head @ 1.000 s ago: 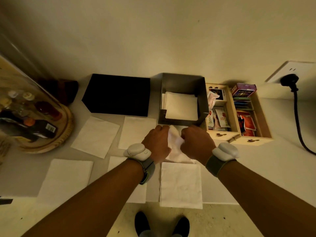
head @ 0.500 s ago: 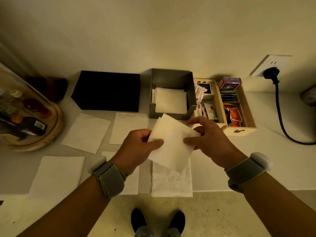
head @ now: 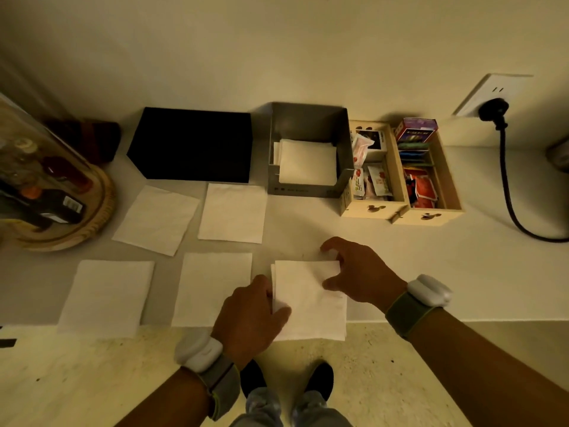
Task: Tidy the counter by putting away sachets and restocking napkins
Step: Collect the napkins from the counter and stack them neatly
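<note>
A white napkin [head: 308, 303] lies on another one at the counter's front edge, overhanging it slightly. My left hand [head: 251, 312] pinches its left edge with the thumb on top. My right hand [head: 360, 272] hovers at the top right corner, fingers spread and thumb resting on the paper. Straight behind stands the grey metal napkin holder [head: 303, 191] with a low stack of napkins [head: 308, 161] inside. Right of it, a wooden box [head: 400, 211] holds sachets [head: 371, 180]. Several more loose napkins lie flat to the left, such as the napkin [head: 234, 212] and the napkin [head: 212, 288].
A black box [head: 194, 144] stands left of the holder. A round wicker tray of bottles [head: 49, 195] under a clear dome sits at the far left. A black power cord [head: 511, 195] runs from a wall socket at the right. My feet show below the counter edge.
Both hands have lowered the napkin from mid-air onto the one lying at the counter's front edge. My right hand has opened its fingers over the napkin.
</note>
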A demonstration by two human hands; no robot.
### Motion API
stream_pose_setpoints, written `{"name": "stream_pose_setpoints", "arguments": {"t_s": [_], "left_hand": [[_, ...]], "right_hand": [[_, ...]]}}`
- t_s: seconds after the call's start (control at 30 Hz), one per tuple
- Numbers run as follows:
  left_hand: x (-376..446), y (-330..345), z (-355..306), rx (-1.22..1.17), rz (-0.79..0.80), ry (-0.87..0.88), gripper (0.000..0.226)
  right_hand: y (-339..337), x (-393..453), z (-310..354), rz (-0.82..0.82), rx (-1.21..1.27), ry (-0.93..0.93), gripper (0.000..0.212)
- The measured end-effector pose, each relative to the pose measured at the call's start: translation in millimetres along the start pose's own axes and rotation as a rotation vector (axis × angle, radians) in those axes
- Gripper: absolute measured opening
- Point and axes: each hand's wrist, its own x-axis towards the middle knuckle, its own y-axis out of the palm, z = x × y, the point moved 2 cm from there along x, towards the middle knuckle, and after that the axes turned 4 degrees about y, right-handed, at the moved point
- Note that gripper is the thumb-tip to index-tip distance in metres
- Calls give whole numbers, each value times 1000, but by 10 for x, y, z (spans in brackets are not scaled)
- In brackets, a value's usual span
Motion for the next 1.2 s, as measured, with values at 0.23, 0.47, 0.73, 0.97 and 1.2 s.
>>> {"name": "stream_pose_setpoints", "arguments": {"t_s": [0.23, 0.47, 0.73, 0.97, 1.2], "left_hand": [[44, 27, -78, 124, -49, 79, 52], [158, -34, -90, 94, -56, 114, 67], [282, -343, -129, -677, 99, 158, 68], [374, -629, -393, -814, 42, 354, 17], [521, -343, -425, -636, 113, 391, 22]], "right_hand": [[35, -5, 76, 22, -173, -4, 36], [116, -132, 18, 7, 31, -83, 23], [-225, -344, 192, -61, 435, -303, 25], [-325, -321, 268, -85, 667, -336, 48], [-39, -88, 162, -114, 522, -253, 20]]}}
